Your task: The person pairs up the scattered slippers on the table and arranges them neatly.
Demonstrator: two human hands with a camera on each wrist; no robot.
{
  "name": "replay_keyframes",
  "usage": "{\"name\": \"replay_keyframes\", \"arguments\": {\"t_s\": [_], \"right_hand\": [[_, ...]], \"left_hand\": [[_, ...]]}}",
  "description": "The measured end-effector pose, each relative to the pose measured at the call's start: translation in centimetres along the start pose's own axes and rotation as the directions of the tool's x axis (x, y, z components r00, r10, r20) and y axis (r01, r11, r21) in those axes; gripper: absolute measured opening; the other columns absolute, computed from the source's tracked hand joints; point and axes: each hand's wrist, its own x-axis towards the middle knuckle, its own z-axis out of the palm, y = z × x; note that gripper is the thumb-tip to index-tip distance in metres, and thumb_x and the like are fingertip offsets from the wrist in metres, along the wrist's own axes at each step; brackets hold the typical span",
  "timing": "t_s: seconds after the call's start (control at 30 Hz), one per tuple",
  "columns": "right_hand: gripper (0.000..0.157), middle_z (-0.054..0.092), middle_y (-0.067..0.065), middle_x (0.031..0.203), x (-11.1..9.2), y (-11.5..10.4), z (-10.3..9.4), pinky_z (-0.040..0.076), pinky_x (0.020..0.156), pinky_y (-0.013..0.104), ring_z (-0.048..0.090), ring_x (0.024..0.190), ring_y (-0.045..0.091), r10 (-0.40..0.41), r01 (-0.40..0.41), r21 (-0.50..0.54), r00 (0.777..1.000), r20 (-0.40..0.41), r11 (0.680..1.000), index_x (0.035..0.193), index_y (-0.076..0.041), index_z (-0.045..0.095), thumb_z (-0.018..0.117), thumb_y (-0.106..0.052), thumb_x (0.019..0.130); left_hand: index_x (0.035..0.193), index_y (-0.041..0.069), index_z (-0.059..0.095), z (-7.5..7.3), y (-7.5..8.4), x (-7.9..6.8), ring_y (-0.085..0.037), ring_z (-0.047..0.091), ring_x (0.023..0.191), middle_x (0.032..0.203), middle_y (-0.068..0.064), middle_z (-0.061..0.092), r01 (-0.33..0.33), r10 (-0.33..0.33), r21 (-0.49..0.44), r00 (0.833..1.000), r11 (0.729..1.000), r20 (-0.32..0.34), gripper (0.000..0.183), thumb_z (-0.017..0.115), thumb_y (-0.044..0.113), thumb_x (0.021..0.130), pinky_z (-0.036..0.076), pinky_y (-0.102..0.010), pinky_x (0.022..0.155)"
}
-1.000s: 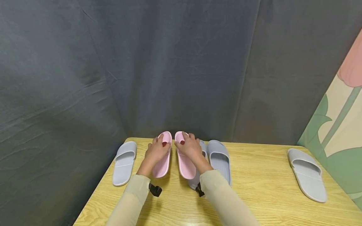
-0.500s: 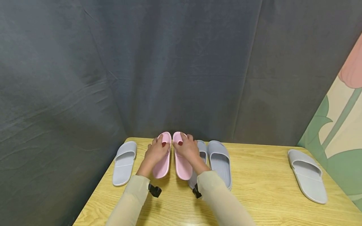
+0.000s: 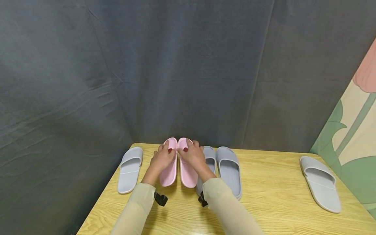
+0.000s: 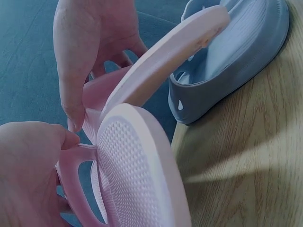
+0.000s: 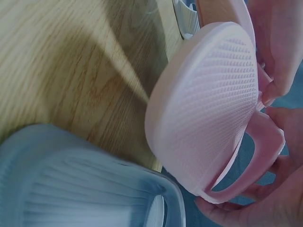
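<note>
Two pink slippers are held side by side at the table's back edge, toes away from me, their inner edges meeting near the toes. My left hand [image 3: 162,157] grips the left pink slipper [image 3: 168,176] by its strap, thumb on the inner side. The strap of the right pink slipper [image 3: 188,178] is gripped by my right hand [image 3: 194,156], thumb also inward. In the left wrist view the textured footbed of the left slipper [image 4: 128,161] stands tilted, its heel raised over the wood. The right wrist view has the right slipper [image 5: 203,99] tilted likewise.
A pair of blue-grey slippers, the outer slipper [image 3: 229,173] and the inner slipper [image 3: 209,153], sits just right of my right hand; my wrist partly covers the inner one. Single light grey slippers lie at the far left [image 3: 129,171] and far right [image 3: 321,186] of the wooden table [image 3: 270,195]. A dark curtain [image 3: 188,81] hangs behind.
My right hand has brought the right pink slipper leftward, closing the gap to the left one and straightening it. My left hand and its slipper have hardly moved.
</note>
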Motion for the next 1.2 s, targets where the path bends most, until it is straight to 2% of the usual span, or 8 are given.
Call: {"name": "replay_keyframes", "arguments": {"t_s": [0.4,0.77,1.2], "right_hand": [[0.072,0.041,0.023,0.153,-0.2,-0.2,0.6,0.046,0.1,0.059,0.042,0.133,0.052,-0.019,0.019,0.001,1.0,0.0,1.0,0.155,-0.015,0.044,0.062,-0.052,0.095],[0.075,0.034,0.024,0.157,0.3,-0.6,1.5,0.044,0.103,0.059,0.037,0.136,0.053,-0.018,0.02,-0.021,0.996,0.086,1.0,0.158,-0.013,0.037,0.059,-0.051,0.097],[0.071,0.038,0.025,0.154,0.7,-1.0,2.3,0.043,0.104,0.058,0.04,0.133,0.053,-0.01,0.012,-0.024,0.995,0.097,1.0,0.157,-0.011,0.038,0.058,-0.046,0.098]], "left_hand": [[0.162,0.011,0.024,-0.1,-0.4,0.1,-0.058,0.035,0.137,0.161,-0.026,0.028,-0.002,0.002,0.006,1.0,1.0,0.008,0.069,0.04,0.047,0.105,0.035,-0.07,0.105],[0.162,0.01,0.024,-0.2,-1.3,0.0,-0.06,0.033,0.138,0.162,-0.027,0.027,0.005,-0.005,-0.004,1.0,1.0,0.013,0.071,0.043,0.047,0.104,0.033,-0.07,0.107],[0.162,0.009,0.023,-0.2,-2.0,0.4,-0.063,0.026,0.14,0.163,-0.028,0.021,0.01,-0.01,-0.011,0.999,1.0,0.039,0.072,0.044,0.046,0.104,0.028,-0.07,0.11]]}}
